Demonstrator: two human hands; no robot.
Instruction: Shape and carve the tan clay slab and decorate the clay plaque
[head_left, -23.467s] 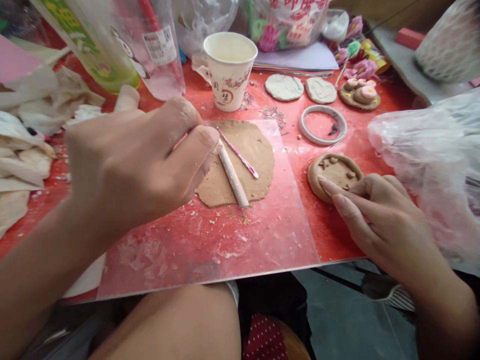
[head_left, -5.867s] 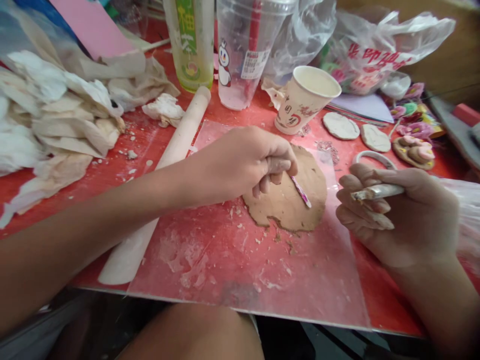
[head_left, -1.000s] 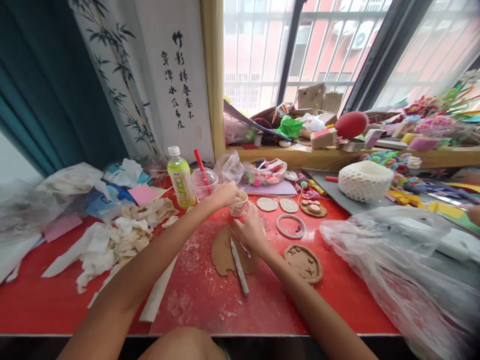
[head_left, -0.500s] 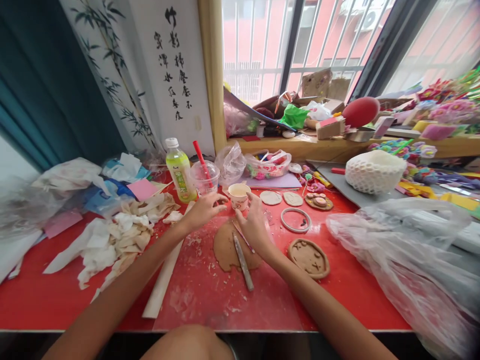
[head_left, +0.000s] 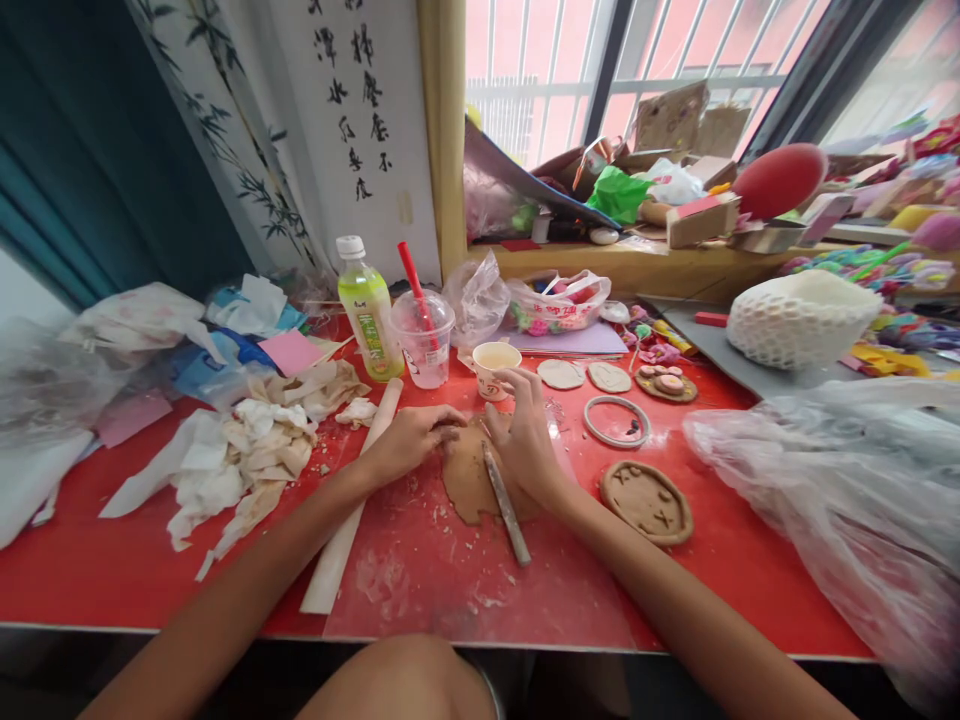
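Note:
My right hand [head_left: 531,440] is over the right side of a flat brown clay slab [head_left: 466,485]. Its fingers are apart and bent, with nothing seen in them. At the slab's upper left edge, my left hand [head_left: 414,438] has loosely curled fingers and holds nothing that I can see. A grey clay-smeared flat tool [head_left: 507,505] lies slanting across the slab beside my right hand. Just beyond my right fingertips stands a paper cup [head_left: 489,383]. Under the slab is a clear plastic sheet [head_left: 420,590] with clay crumbs. My right hand covers part of the slab.
A pale wooden strip [head_left: 337,545] lies left of the sheet. To the right are a ring [head_left: 591,432], a round clay piece with a raised rim [head_left: 646,505] and plastic bags [head_left: 795,480]. Behind stand a green drink bottle [head_left: 367,320] and a plastic cup [head_left: 420,350]. Crumpled tissues [head_left: 247,465] lie left.
My right hand has left the paper cup and come down nearer over the clay. My left hand has also drawn back toward the slab. The thin stick on the clay is now hidden.

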